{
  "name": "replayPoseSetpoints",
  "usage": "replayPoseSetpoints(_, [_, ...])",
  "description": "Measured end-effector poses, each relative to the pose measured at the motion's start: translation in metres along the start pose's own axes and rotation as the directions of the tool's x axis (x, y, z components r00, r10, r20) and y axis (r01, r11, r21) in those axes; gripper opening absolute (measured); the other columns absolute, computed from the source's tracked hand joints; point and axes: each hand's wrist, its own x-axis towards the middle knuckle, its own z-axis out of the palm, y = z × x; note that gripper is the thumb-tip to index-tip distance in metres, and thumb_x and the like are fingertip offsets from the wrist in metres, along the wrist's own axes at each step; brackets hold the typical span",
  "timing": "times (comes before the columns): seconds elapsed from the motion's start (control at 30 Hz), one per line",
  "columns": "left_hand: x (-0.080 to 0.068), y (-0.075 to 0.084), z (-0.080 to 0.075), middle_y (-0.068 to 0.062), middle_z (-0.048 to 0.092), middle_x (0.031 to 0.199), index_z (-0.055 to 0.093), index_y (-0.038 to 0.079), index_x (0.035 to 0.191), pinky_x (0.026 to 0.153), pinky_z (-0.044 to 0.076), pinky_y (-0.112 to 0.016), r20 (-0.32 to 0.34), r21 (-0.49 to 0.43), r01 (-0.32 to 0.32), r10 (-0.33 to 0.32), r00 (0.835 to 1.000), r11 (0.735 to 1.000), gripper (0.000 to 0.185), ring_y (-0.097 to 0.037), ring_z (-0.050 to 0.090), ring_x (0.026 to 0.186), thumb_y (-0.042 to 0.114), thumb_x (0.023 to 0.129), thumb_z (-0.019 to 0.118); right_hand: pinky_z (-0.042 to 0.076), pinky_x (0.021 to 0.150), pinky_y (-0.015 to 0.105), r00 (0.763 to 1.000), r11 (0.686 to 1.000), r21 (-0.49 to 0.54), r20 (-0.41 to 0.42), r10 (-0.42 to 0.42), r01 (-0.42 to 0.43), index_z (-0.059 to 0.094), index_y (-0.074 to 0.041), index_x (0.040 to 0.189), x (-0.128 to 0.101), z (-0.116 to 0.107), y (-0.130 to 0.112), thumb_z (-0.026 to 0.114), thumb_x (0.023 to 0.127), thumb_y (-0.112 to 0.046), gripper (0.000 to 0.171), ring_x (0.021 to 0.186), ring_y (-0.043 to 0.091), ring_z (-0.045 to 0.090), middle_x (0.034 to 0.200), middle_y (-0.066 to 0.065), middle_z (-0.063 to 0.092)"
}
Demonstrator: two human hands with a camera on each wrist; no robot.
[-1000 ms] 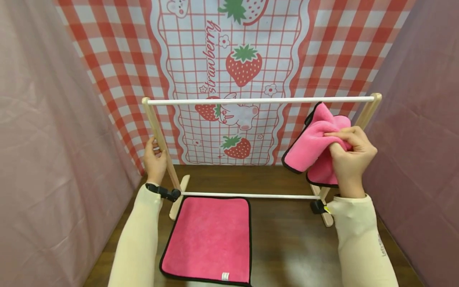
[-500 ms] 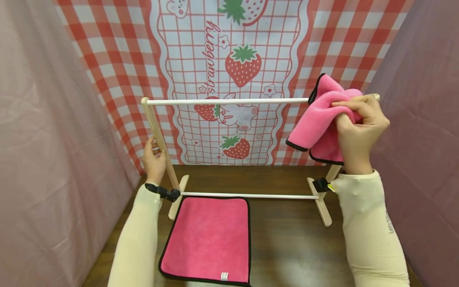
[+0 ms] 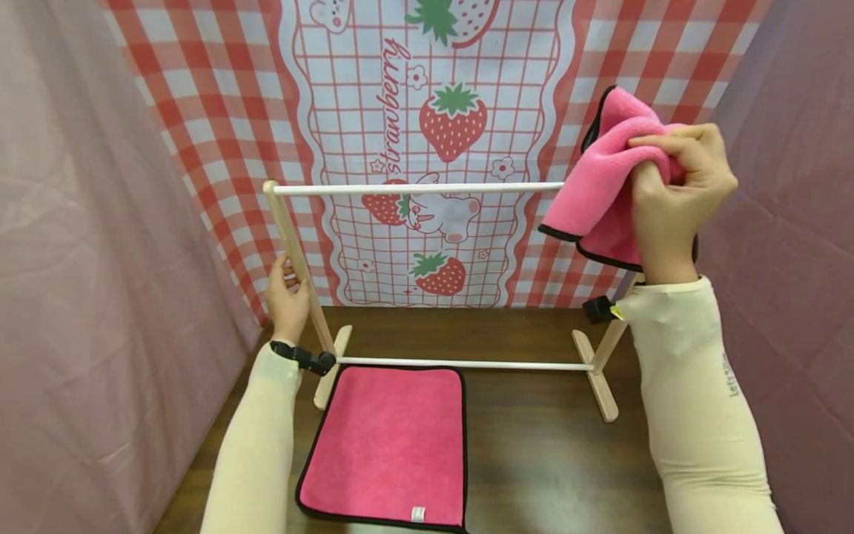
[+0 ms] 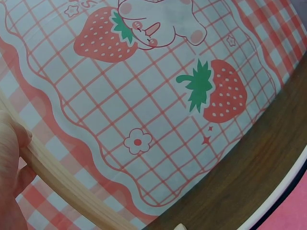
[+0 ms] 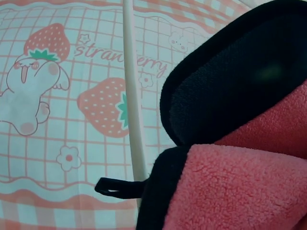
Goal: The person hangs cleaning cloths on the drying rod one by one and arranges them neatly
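Observation:
A drying rack with a white top rail (image 3: 414,190) stands on the table. My left hand (image 3: 288,305) holds its left wooden post (image 3: 296,248) partway up, fingers behind the wood; the left wrist view shows fingertips at the post (image 4: 72,187). Bunched in my right hand (image 3: 687,196) is a pink towel (image 3: 594,185) with black edging, pinched between thumb and fingers. It overlaps the rail's right end in the head view. The right wrist view shows the towel's folded plush (image 5: 244,187) and a black hanging loop (image 5: 120,188) at one corner, near the rail (image 5: 133,96).
A second pink towel (image 3: 387,445) with black edging lies flat on the dark wooden table (image 3: 534,460), in front of the rack's lower rail (image 3: 507,365). Behind the rack hangs a strawberry-print cloth (image 3: 467,74). Pink curtains (image 3: 100,259) close off both sides.
My right hand has risen with the bunched towel, from below the top rail to a height where the towel overlaps and extends above it. The left hand has stayed on the post.

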Motion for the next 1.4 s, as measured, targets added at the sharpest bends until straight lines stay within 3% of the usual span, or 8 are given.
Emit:
replayPoseSetpoints(0.2, [0.000, 0.000, 0.000, -0.031, 0.057, 0.116, 0.051, -0.006, 0.137, 0.092, 0.053, -0.051, -0.004, 0.001, -0.008, 0.008, 1.000, 1.000, 0.053, -0.044, 0.060, 0.100, -0.016, 0.086, 0.059, 0.037, 0.067, 0.016, 1.000, 1.000, -0.015, 0.005, -0.013, 0.013, 0.074, 0.009, 0.074, 0.009, 0.007, 0.009, 0.056, 0.080, 0.003, 0.021, 0.078, 0.006, 0.053, 0.073, -0.016, 0.056])
replayPoseSetpoints(0.37, [0.000, 0.000, 0.000, -0.031, 0.057, 0.116, 0.051, -0.006, 0.136, 0.092, 0.053, -0.051, -0.005, 0.002, -0.015, 0.015, 1.000, 1.000, 0.052, -0.044, 0.060, 0.101, -0.016, 0.086, 0.059, 0.038, 0.073, 0.017, 0.993, 0.995, -0.104, 0.114, 0.014, -0.002, 0.074, 0.010, 0.083, 0.009, 0.009, 0.024, 0.055, 0.085, 0.003, 0.020, 0.084, 0.001, 0.051, 0.080, -0.020, 0.052])
replayPoseSetpoints(0.67, [0.000, 0.000, 0.000, -0.031, 0.057, 0.116, 0.051, -0.006, 0.137, 0.092, 0.053, -0.053, 0.003, -0.004, -0.015, 0.015, 1.000, 1.000, 0.052, -0.045, 0.060, 0.101, -0.017, 0.086, 0.059, 0.036, 0.079, 0.018, 0.971, 0.960, -0.270, 0.205, 0.127, -0.069, 0.071, 0.010, 0.093, 0.006, 0.011, 0.077, 0.052, 0.087, 0.006, 0.021, 0.088, -0.005, 0.045, 0.085, -0.021, 0.043])
replayPoseSetpoints(0.9, [0.001, -0.001, 0.000, -0.031, 0.057, 0.116, 0.051, -0.006, 0.136, 0.092, 0.053, -0.052, -0.002, -0.009, -0.013, 0.013, 1.000, 1.000, 0.052, -0.044, 0.060, 0.100, -0.017, 0.086, 0.059, 0.039, 0.085, 0.019, 0.926, 0.907, -0.405, 0.287, 0.245, -0.114, 0.072, 0.006, 0.104, 0.002, 0.007, 0.096, 0.053, 0.089, 0.001, 0.024, 0.091, -0.006, 0.041, 0.091, -0.019, 0.038])
replayPoseSetpoints(1.03, [0.001, -0.002, 0.001, -0.031, 0.057, 0.116, 0.050, -0.005, 0.137, 0.092, 0.053, -0.052, -0.001, 0.007, -0.010, 0.010, 1.000, 1.000, 0.053, -0.044, 0.060, 0.101, -0.016, 0.086, 0.058, 0.039, 0.087, 0.025, 0.903, 0.891, -0.446, 0.341, 0.261, -0.089, 0.070, 0.007, 0.108, -0.001, 0.005, 0.102, 0.052, 0.091, -0.001, 0.026, 0.097, 0.013, 0.049, 0.094, -0.016, 0.038])
replayPoseSetpoints(1.2, [0.002, -0.003, 0.002, -0.030, 0.057, 0.117, 0.050, -0.005, 0.138, 0.092, 0.052, -0.052, 0.004, 0.008, -0.009, 0.009, 1.000, 1.000, 0.053, -0.043, 0.059, 0.101, -0.016, 0.086, 0.058, 0.037, 0.095, 0.043, 0.858, 0.859, -0.511, 0.425, 0.288, -0.036, 0.066, 0.008, 0.114, -0.002, 0.003, 0.108, 0.051, 0.095, -0.008, 0.029, 0.109, 0.039, 0.050, 0.105, 0.012, 0.047])
replayPoseSetpoints(1.27, [0.002, -0.004, 0.002, -0.031, 0.057, 0.116, 0.050, -0.005, 0.138, 0.092, 0.053, -0.052, 0.003, 0.001, -0.011, 0.011, 1.000, 1.000, 0.053, -0.043, 0.060, 0.100, -0.016, 0.086, 0.058, 0.033, 0.098, 0.049, 0.839, 0.844, -0.536, 0.446, 0.313, -0.030, 0.064, 0.009, 0.115, -0.002, 0.003, 0.109, 0.049, 0.096, -0.012, 0.031, 0.111, 0.041, 0.049, 0.112, 0.021, 0.046])
replayPoseSetpoints(1.4, [0.001, -0.002, 0.001, -0.031, 0.057, 0.114, 0.051, -0.005, 0.136, 0.092, 0.053, -0.051, -0.001, -0.010, -0.012, 0.012, 1.000, 1.000, 0.053, -0.044, 0.060, 0.101, -0.017, 0.086, 0.058, 0.025, 0.098, 0.054, 0.792, 0.817, -0.576, 0.493, 0.359, -0.012, 0.063, 0.008, 0.115, -0.001, 0.001, 0.109, 0.046, 0.098, -0.018, 0.035, 0.114, 0.041, 0.044, 0.118, 0.026, 0.045])
